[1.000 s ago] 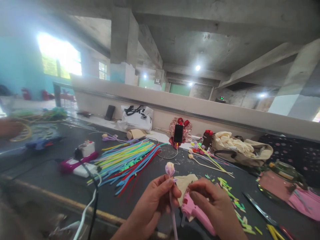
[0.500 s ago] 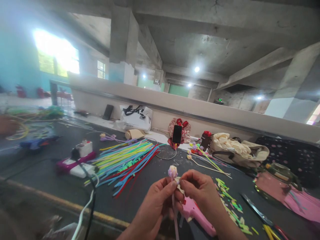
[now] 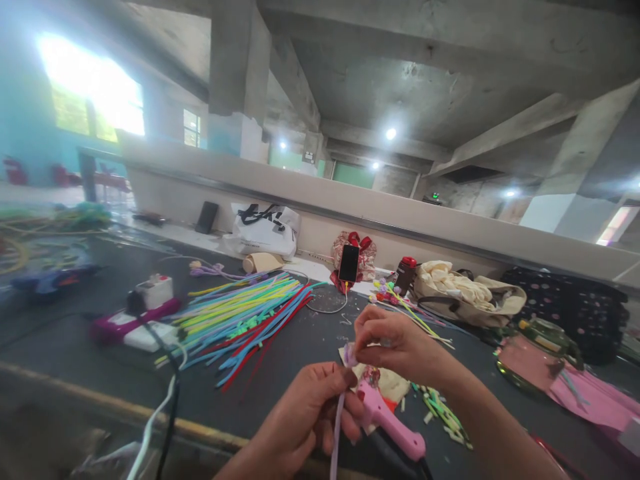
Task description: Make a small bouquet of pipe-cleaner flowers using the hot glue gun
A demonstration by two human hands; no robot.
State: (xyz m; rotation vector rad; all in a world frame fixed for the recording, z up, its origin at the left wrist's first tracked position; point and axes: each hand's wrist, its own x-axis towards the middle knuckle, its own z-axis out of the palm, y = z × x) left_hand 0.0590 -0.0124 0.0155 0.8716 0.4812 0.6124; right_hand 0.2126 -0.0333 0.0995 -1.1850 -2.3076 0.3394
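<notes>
My left hand [image 3: 315, 407] pinches a thin lilac pipe-cleaner stem [image 3: 337, 437] just below its top, thumb against fingers. At the top of this stem is a small lilac fuzzy flower head [image 3: 349, 355], partly hidden by fingers. My right hand [image 3: 390, 337] is closed at the flower head from above and the right, its fingertips pressed together on it. Beneath both hands a pink hot glue gun [image 3: 393, 427] lies on the table, its nozzle end near a beige pad [image 3: 395, 383].
Left of my hands lies a spread of coloured pipe cleaners [image 3: 245, 320], beside a power strip [image 3: 135, 327] with cables. Short green cut pieces [image 3: 445, 413] lie to the right. Farther back stand a phone [image 3: 349, 263], a cloth bag [image 3: 465, 293] and a green-lidded jar [image 3: 537, 353].
My right hand has risen from beside the stem to the flower head, now covering much of it. My left hand keeps its pinch. The view has shifted slightly.
</notes>
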